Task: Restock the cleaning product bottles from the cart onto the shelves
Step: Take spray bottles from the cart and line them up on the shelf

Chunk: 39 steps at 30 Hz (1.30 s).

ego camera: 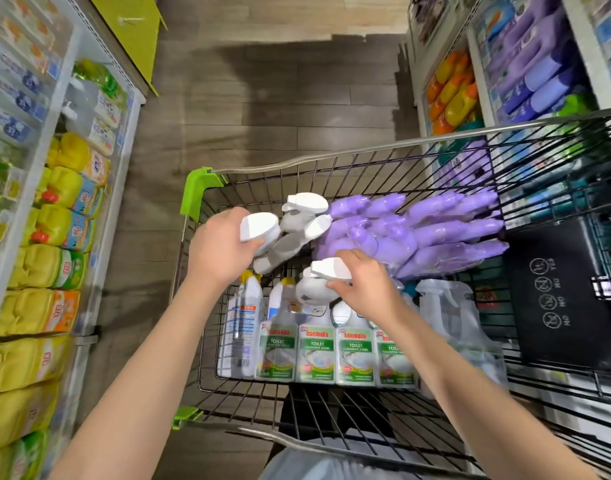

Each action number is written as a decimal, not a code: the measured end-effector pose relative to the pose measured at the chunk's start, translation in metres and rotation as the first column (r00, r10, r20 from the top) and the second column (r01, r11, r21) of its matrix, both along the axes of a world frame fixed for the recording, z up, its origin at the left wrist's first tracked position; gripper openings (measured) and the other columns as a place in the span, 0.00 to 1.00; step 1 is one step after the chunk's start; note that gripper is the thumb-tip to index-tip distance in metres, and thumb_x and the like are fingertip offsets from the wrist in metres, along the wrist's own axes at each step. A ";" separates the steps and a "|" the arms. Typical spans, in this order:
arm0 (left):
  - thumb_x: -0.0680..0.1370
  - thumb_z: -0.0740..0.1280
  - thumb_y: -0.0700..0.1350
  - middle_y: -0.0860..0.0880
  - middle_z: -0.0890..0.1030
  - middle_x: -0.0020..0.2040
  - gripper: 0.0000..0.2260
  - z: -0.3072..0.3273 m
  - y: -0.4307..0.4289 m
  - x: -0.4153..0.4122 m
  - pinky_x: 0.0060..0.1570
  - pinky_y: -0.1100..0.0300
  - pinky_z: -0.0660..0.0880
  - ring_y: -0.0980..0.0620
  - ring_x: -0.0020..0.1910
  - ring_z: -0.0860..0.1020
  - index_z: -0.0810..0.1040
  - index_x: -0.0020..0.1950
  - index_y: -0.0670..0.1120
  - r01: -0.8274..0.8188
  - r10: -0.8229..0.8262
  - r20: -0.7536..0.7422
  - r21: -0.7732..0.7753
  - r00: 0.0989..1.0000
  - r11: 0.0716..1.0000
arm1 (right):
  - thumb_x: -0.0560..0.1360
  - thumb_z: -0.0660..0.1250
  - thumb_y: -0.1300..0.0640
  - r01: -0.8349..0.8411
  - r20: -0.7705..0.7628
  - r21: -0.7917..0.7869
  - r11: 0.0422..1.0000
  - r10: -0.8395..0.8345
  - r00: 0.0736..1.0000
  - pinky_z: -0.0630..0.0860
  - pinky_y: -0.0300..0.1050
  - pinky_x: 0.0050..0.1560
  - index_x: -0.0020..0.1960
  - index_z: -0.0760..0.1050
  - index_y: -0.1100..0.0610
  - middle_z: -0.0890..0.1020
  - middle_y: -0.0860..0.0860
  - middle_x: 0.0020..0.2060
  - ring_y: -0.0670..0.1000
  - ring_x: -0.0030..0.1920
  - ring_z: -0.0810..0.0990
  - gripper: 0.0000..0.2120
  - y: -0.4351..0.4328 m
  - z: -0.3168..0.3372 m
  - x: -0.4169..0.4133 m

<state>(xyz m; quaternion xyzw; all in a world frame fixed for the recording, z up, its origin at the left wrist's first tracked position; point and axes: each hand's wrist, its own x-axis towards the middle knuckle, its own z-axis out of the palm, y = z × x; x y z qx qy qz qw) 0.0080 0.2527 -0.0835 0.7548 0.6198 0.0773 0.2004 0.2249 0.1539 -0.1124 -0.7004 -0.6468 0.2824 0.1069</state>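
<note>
Hands reach into the cart [197, 190].
Left grip [224, 249] clasps a white bottle [262, 227]; right grip [363, 285] pinches a second bottle [311, 292] by its cap.

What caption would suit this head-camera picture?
Left hand grips a white-capped bottle, right hand another white cap, over the wire cart between stocked shelves.

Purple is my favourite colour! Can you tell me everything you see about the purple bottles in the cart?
The purple bottles are all one lilac colour, glossy like plastic, with fat bodies and long thin necks. They lie on their sides in a pile at the far end of the wire cart, necks pointing right towards its side wall. A shiny clear film seems to wrap them. White-capped bottles lie against their left side. The right hand is close beside them; whether it touches them is unclear.
</note>
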 end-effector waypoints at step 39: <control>0.66 0.78 0.41 0.56 0.79 0.48 0.23 -0.093 -0.066 0.128 0.43 0.72 0.72 0.55 0.50 0.78 0.73 0.57 0.48 0.007 0.309 0.566 -0.486 0.764 0.874 | 0.68 0.74 0.65 0.630 -0.362 -0.088 0.772 -0.614 0.702 0.68 0.27 0.36 0.54 0.76 0.61 0.80 0.52 0.42 0.36 0.36 0.77 0.16 -0.035 -0.053 0.096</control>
